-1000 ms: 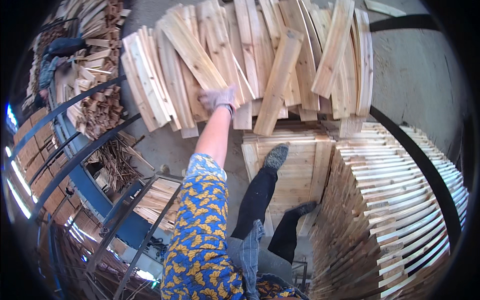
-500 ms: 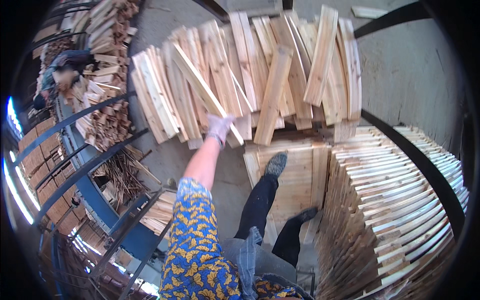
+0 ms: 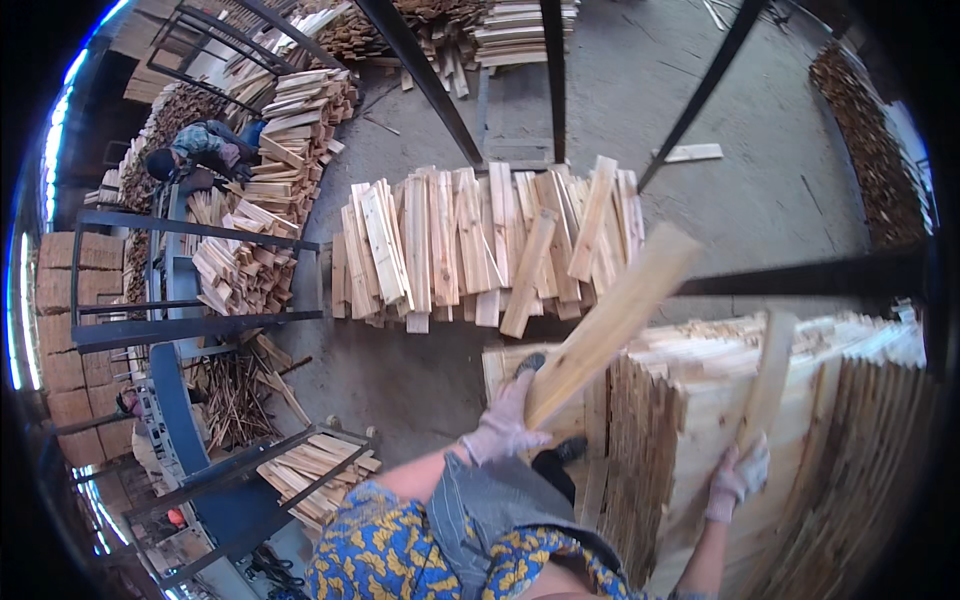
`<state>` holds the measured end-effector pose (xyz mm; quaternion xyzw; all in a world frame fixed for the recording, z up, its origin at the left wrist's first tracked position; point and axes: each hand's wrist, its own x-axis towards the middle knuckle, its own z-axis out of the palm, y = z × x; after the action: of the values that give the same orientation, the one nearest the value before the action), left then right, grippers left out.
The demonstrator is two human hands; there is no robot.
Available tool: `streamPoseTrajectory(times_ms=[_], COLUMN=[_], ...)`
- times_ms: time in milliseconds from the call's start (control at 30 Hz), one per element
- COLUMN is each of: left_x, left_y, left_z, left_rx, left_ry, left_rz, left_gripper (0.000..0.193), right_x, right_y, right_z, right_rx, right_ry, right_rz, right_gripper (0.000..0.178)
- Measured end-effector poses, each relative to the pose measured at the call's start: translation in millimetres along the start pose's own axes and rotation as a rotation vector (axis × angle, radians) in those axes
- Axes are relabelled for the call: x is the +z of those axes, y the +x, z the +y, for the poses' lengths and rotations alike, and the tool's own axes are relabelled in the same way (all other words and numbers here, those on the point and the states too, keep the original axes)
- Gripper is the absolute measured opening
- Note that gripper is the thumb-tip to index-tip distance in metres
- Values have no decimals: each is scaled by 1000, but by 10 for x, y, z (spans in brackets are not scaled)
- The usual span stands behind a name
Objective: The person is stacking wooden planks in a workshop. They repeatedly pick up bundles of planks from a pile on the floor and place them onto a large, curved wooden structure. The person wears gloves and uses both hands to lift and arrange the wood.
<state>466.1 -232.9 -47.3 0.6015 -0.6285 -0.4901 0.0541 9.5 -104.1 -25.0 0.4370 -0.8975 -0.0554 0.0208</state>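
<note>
Grey floor [image 3: 770,190] spreads beneath everything, the broadest thing in view. On it, to the person's right, stands the great stack of boards [image 3: 640,450], packed tight, its top uneven. Smaller than that, ahead and a little left, is the loose pile of pale boards [image 3: 445,235], most lying side by side, a few askew across the others, with dark metal bars [image 3: 555,90] rising behind it.

Next down in size come two single planks. The wide plank [image 3: 615,325] slants up and to the right in front of the person; the narrow plank [image 3: 770,375] stands nearly upright before the stack's near face, though whether it touches cannot be told. Each is held near its lower end, so the far tip will probably swing easily: a firm grip, a slow turn and a clear path past the stack's corner would likely serve best, with the two planks kept from knocking together.

Smallest are the hands, gloved and well apart from each other. The left hand [image 3: 505,420] is clamped on the wide plank's lower end, spread no further than the wood requires. The right hand [image 3: 738,478] is closed on the narrow plank's lower end; blur hides exactly how its fingers sit.
</note>
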Motion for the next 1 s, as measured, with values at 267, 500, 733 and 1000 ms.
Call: streamPoseTrajectory(times_ms=[267,500,733,1000], left_x=[-271,507,2009,2728], left_y=[-545,80,-38,-173], left_z=[1510,2551,3000,2745], left_rx=[1057,1593,1064,1163], left_ry=[469,717,1466,1294], left_rz=[13,-210,-629,-619], left_gripper=[115,92,131,113], right_x=[-317,75,48,50], right_y=[-631,-2356,-3030,-2946], right_z=[1650,2884,2679,2707], right_rx=[88,462,552,525], right_ry=[87,169,146,178], right_rz=[-83,-314,-474,-499], right_gripper=[66,83,94,96])
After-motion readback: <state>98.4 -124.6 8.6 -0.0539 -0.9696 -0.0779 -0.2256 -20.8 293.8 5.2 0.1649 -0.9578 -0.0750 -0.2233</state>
